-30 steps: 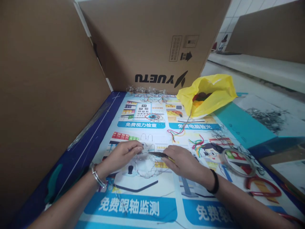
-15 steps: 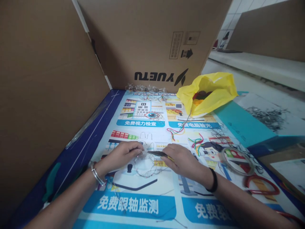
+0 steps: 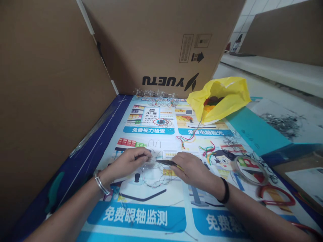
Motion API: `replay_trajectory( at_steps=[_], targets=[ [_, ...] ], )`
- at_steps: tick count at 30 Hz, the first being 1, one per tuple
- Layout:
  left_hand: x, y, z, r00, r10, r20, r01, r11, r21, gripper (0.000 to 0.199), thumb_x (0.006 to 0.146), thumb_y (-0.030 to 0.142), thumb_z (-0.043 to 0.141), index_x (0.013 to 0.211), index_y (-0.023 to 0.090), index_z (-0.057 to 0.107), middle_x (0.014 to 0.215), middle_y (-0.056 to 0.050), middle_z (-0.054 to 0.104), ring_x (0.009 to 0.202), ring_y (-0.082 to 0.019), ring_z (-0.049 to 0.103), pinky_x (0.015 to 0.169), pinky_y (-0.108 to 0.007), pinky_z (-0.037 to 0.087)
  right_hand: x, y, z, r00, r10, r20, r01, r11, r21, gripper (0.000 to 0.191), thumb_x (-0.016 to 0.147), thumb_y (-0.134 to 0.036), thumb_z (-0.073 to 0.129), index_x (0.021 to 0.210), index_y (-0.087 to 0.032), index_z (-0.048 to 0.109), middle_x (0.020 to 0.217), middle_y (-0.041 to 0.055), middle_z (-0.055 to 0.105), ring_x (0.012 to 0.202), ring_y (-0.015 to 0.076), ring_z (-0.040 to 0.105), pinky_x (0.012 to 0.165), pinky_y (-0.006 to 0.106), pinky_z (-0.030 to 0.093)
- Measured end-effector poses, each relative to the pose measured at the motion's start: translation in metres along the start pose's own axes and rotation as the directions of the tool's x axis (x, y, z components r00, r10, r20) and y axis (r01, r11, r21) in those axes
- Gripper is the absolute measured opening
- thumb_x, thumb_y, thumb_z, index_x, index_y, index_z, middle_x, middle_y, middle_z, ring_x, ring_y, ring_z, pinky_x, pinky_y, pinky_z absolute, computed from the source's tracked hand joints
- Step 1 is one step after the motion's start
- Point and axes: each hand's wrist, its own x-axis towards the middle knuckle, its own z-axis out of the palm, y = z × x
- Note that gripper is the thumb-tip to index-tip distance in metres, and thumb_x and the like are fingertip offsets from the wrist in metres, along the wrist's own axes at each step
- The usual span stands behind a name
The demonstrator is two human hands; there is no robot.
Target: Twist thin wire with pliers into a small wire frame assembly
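Observation:
My left hand (image 3: 135, 161) is closed in a pinch on a thin wire (image 3: 153, 185), which loops down over the printed sheet (image 3: 156, 171). Small pliers (image 3: 165, 162) with dark jaws are held in my right hand (image 3: 190, 168), its fingers wrapped round the handles. The pliers' tip points left, close to my left fingertips; whether it touches the wire is too small to tell. Short bent wires (image 3: 154, 143) lie just beyond my hands.
A yellow bag (image 3: 232, 97) stands at the back right, beside a teal box (image 3: 259, 132) and a pile of wire pieces (image 3: 282, 124). A clear spool (image 3: 251, 170) and red-handled tool (image 3: 277, 195) lie right. Cardboard walls (image 3: 151, 40) rise behind and left.
My left fingers have shifted slightly at the wire. My right hand and the pliers stay almost where they were.

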Motion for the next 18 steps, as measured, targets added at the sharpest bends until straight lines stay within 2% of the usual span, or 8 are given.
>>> replay_trajectory(
  at_steps=[5, 11, 18],
  targets=[
    [0.000, 0.004, -0.003, 0.997, 0.070, -0.015, -0.069, 0.997, 0.030, 0.015, 0.085, 0.022, 0.048, 0.090, 0.018, 0.062, 0.090, -0.004, 0.062, 0.084, -0.016, 0.056, 0.077, -0.030, 0.043, 0.000, 0.000, 0.000, 1.000, 0.003, -0.007, -0.003, 1.000, 0.012, 0.026, 0.090, -0.033, 0.038, 0.087, -0.016, 0.057, 0.080, 0.0056, 0.057, 0.076, 0.0174, 0.051, 0.067, 0.027, 0.036],
    [-0.001, 0.007, 0.002, 0.996, 0.035, -0.079, -0.033, 0.999, 0.019, 0.017, 0.087, 0.027, 0.047, 0.086, 0.018, 0.062, 0.082, -0.003, 0.062, 0.076, -0.014, 0.056, 0.070, -0.027, 0.043, 0.002, 0.000, 0.000, 1.000, -0.017, -0.014, 0.017, 1.000, 0.012, 0.025, 0.089, -0.033, 0.039, 0.088, -0.016, 0.058, 0.081, 0.0064, 0.058, 0.079, 0.0180, 0.052, 0.070, 0.028, 0.037],
    [-0.001, 0.004, 0.006, 0.985, 0.069, -0.160, -0.052, 0.993, 0.109, 0.018, 0.086, 0.025, 0.047, 0.079, 0.017, 0.060, 0.077, -0.002, 0.062, 0.072, -0.014, 0.055, 0.067, -0.026, 0.043, 0.003, 0.001, -0.005, 1.000, -0.007, -0.005, 0.007, 1.000, 0.004, 0.024, 0.089, -0.034, 0.041, 0.090, -0.017, 0.058, 0.083, 0.0060, 0.058, 0.081, 0.0175, 0.052, 0.071, 0.027, 0.036]
  ],
)
